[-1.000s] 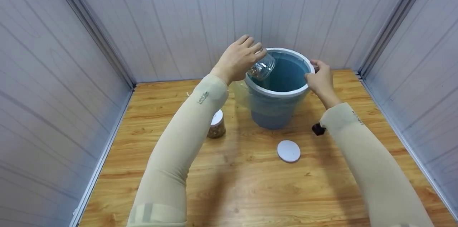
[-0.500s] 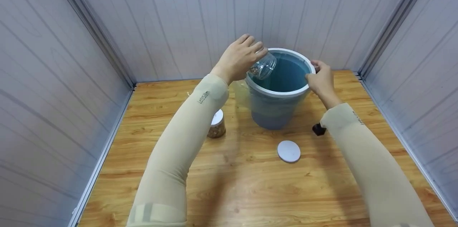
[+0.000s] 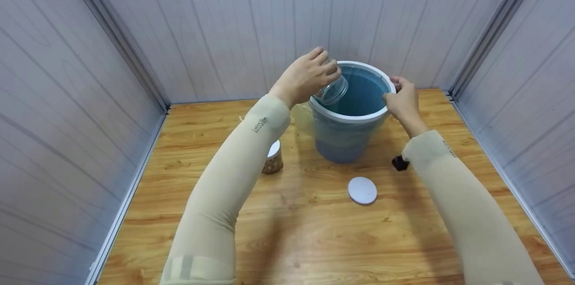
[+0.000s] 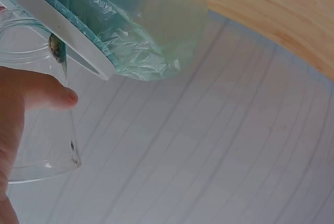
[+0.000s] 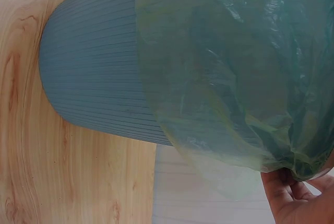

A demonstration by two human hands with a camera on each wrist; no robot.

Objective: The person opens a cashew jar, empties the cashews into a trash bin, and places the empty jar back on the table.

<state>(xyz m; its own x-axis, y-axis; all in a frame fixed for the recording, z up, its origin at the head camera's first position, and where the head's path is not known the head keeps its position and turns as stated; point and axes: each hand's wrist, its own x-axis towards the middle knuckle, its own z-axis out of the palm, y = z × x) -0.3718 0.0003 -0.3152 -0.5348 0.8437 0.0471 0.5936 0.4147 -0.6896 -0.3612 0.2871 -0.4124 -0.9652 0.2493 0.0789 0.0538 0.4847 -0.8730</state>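
Observation:
My left hand (image 3: pixel 307 77) grips a clear jar (image 3: pixel 335 91) without a lid, tilted mouth-down over the left side of a blue trash bin (image 3: pixel 347 118). In the left wrist view, a small brown piece (image 4: pixel 55 47) clings near the jar's mouth, and dark specks show near its base. The thumb lies along the jar's side. My right hand (image 3: pixel 403 103) pinches the bin's white rim at the right, with the thumb inside. A thin greenish-yellow bag (image 5: pixel 203 83) lines the bin and hangs over its outside. The bottom of the bin is hidden.
A white round lid (image 3: pixel 362 190) lies on the wooden surface in front of the bin. Left of the bin, a white-lidded jar with brown contents (image 3: pixel 272 166) is partly behind my left forearm. A small black object (image 3: pixel 400 163) sits by the right sleeve. Pale panel walls enclose three sides.
My left hand has shifted slightly right and turned, tipping the jar further down. Brown bits visible in the jar earlier no longer show in the head view. The right hand stays put.

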